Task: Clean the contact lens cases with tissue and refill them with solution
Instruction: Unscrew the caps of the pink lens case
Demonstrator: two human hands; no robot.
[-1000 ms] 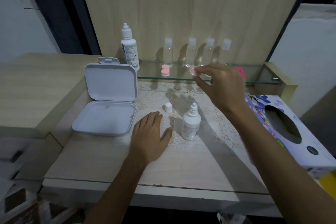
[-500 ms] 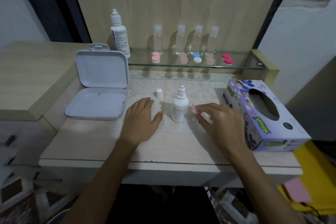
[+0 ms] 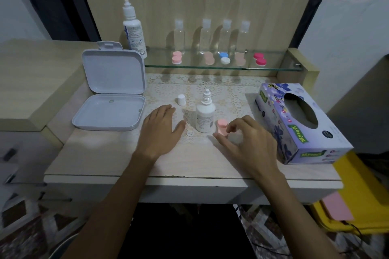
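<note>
A pale pink contact lens case [image 3: 222, 127] rests on the lace mat just right of a small white solution bottle [image 3: 205, 116] that stands uncapped. My right hand [image 3: 248, 143] pinches the case between thumb and curled forefinger. My left hand [image 3: 160, 130] lies flat on the table, left of the bottle, holding nothing. The bottle's white cap [image 3: 181, 99] stands apart behind my left hand. A purple flowered tissue box [image 3: 294, 128] sits at the right. Several more lens cases line the glass shelf [image 3: 273, 65]: pink [image 3: 176, 58], peach [image 3: 209, 58], blue and white [image 3: 224, 58], magenta [image 3: 260, 59].
An open white hinged box [image 3: 111, 94] stands at the left of the table. A tall solution bottle [image 3: 133, 29] and several small clear bottles [image 3: 205, 35] stand at the back of the shelf. The table's front edge [image 3: 189, 178] runs under my forearms.
My right hand brought the pale pink case from the glass shelf down to the mat beside the small bottle. My left hand stayed flat on the table.
</note>
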